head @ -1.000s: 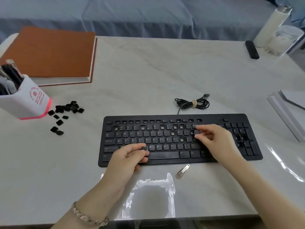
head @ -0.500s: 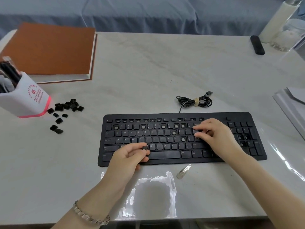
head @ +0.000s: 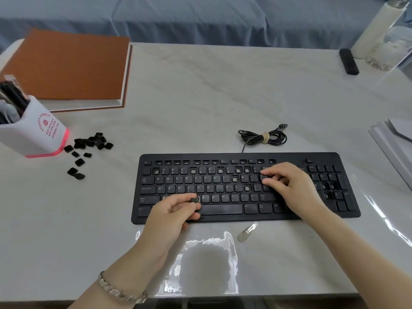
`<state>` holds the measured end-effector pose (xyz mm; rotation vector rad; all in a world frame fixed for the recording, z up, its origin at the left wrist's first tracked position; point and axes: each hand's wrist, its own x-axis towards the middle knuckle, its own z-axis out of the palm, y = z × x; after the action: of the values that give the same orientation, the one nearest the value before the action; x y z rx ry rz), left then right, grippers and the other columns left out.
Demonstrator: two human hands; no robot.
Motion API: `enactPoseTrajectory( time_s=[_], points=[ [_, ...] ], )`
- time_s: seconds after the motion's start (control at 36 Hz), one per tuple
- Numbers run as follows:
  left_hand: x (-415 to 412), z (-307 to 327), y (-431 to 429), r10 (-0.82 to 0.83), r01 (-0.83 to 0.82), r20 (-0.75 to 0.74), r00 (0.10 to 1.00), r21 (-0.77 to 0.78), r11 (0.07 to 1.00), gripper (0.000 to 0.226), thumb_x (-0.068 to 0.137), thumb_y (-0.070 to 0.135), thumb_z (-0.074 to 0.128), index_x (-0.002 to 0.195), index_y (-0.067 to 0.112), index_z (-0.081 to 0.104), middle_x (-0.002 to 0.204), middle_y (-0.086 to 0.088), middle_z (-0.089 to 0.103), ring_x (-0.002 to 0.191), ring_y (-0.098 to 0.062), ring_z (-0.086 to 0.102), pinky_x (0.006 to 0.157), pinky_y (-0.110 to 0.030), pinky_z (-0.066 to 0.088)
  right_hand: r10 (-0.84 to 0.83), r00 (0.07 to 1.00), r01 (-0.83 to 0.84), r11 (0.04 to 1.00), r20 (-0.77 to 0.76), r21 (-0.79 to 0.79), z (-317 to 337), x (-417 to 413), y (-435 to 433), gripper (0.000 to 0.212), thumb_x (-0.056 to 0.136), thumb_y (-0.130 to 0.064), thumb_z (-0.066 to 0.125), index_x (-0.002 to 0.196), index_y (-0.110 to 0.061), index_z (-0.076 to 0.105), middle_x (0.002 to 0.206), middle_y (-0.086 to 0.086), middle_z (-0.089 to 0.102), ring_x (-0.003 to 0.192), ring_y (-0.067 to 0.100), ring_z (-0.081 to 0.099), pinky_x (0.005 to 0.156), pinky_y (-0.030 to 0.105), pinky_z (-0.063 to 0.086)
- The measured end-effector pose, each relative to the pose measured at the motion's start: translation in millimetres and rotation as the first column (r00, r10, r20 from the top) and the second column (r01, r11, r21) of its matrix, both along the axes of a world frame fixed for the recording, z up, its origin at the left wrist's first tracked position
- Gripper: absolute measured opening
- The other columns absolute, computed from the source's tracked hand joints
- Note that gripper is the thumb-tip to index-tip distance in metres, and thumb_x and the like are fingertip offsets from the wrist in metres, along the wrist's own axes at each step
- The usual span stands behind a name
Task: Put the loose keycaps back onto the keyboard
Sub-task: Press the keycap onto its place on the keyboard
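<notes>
The black keyboard (head: 223, 209) lies in the middle of the table, with several empty key sockets such as one in the number row (head: 156, 172). My left hand (head: 171, 214) pinches a black keycap (head: 194, 200) between thumb and fingertips over the bottom letter row. My right hand (head: 289, 186) rests on the right end of the letter block. Its fingers are bent, and index and thumb tips pinch a keycap (head: 264, 177) there. A heap of several loose keycaps (head: 93, 141) lies to the left of the keyboard.
A white pen holder (head: 33, 134) stands by the loose keycaps, with a brown folder (head: 66, 65) behind it. The bundled cable (head: 263, 137) lies behind the keyboard and a metal clip (head: 247, 231) in front. A black remote (head: 349, 61), a bottle (head: 376, 30) and papers (head: 394, 139) are at the right.
Both hands stay where they were on the keyboard, the left still pinching its keycap. Only the view has shifted a little.
</notes>
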<state>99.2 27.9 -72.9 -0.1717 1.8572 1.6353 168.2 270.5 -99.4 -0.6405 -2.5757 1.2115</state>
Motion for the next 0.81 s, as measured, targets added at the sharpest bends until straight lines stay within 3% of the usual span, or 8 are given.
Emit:
enactPoseTrajectory(
  time_s=[0.19, 0.36, 0.44, 0.5, 0.61, 0.69, 0.81],
  points=[
    [-1, -1, 0, 0.004, -0.004, 0.0, 1.0, -0.008, 1.0, 0.018, 0.089, 0.003, 0.058, 0.095, 0.018, 0.067, 0.081, 0.001, 0.073, 0.057, 0.003, 0.061, 0.052, -0.011, 0.043, 0.0, 1.0, -0.001, 0.999, 0.019, 0.037, -1, -2, -2, 0.019, 0.078, -0.007, 0.07, 0.084, -0.025, 0.07, 0.086, -0.012, 0.056, 0.07, -0.007, 0.05, 0.069, 0.005, 0.039],
    [0, -1, 1, 0.015, -0.015, 0.007, 1.0, 0.001, 1.0, 0.019, 0.088, 0.002, 0.059, 0.093, 0.018, 0.067, 0.078, 0.003, 0.073, 0.059, 0.001, 0.063, 0.06, -0.022, 0.041, 0.006, 1.0, -0.009, 0.995, 0.029, 0.095, -1, 0, -1, 0.018, 0.08, -0.009, 0.069, 0.095, -0.015, 0.073, 0.085, -0.011, 0.054, 0.068, -0.009, 0.049, 0.07, 0.001, 0.036],
    [-1, -1, 1, 0.024, -0.024, 0.012, 1.0, 0.006, 1.0, 0.019, 0.088, 0.001, 0.059, 0.093, 0.018, 0.067, 0.077, 0.003, 0.073, 0.059, 0.0, 0.063, 0.061, -0.022, 0.042, -0.017, 0.998, 0.027, 0.983, -0.055, 0.184, -10, 4, -7, 0.014, 0.081, -0.003, 0.067, 0.093, -0.007, 0.073, 0.083, -0.004, 0.054, 0.079, -0.009, 0.05, 0.076, -0.002, 0.033],
    [-1, -1, 1, 0.028, -0.028, 0.015, 1.0, 0.012, 1.0, 0.019, 0.088, 0.001, 0.059, 0.092, 0.017, 0.067, 0.076, 0.002, 0.073, 0.059, 0.0, 0.063, 0.061, -0.023, 0.042, -0.053, 0.993, 0.08, 0.959, -0.106, 0.273, -18, 7, -15, 0.008, 0.085, -0.005, 0.063, 0.089, -0.002, 0.069, 0.082, 0.0, 0.054, 0.081, 0.002, 0.05, 0.076, 0.004, 0.036],
    [-1, -3, 1, 0.027, -0.027, 0.012, 1.0, 0.011, 1.0, 0.018, 0.088, 0.002, 0.059, 0.094, 0.017, 0.067, 0.08, 0.0, 0.073, 0.059, 0.0, 0.062, 0.06, -0.022, 0.042, 0.036, 0.984, 0.069, 0.824, -0.174, 0.562, -29, 12, -22, 0.022, 0.088, -0.011, 0.053, 0.097, 0.001, 0.069, 0.091, 0.009, 0.062, 0.085, 0.017, 0.047, 0.074, 0.025, 0.042],
    [-1, -3, 1, 0.031, -0.031, 0.011, 0.999, 0.014, 0.999, 0.018, 0.088, 0.002, 0.059, 0.095, 0.017, 0.067, 0.082, 0.0, 0.073, 0.058, 0.001, 0.062, 0.06, -0.02, 0.042, 0.046, 0.987, 0.063, 0.765, -0.153, 0.641, -29, 18, -25, 0.033, 0.09, -0.019, 0.045, 0.105, -0.001, 0.068, 0.1, 0.009, 0.063, 0.095, 0.022, 0.049, 0.073, 0.038, 0.047],
    [-2, -4, 2, 0.024, -0.024, 0.0, 1.0, 0.011, 1.0, 0.019, 0.088, 0.002, 0.059, 0.095, 0.017, 0.067, 0.084, -0.002, 0.073, 0.057, 0.002, 0.061, 0.055, -0.015, 0.043, 0.002, 0.994, 0.072, 0.759, -0.112, 0.647, -29, 21, -30, 0.036, 0.089, -0.025, 0.043, 0.108, -0.005, 0.067, 0.111, 0.01, 0.061, 0.104, 0.024, 0.047, 0.076, 0.039, 0.045]
  ],
)
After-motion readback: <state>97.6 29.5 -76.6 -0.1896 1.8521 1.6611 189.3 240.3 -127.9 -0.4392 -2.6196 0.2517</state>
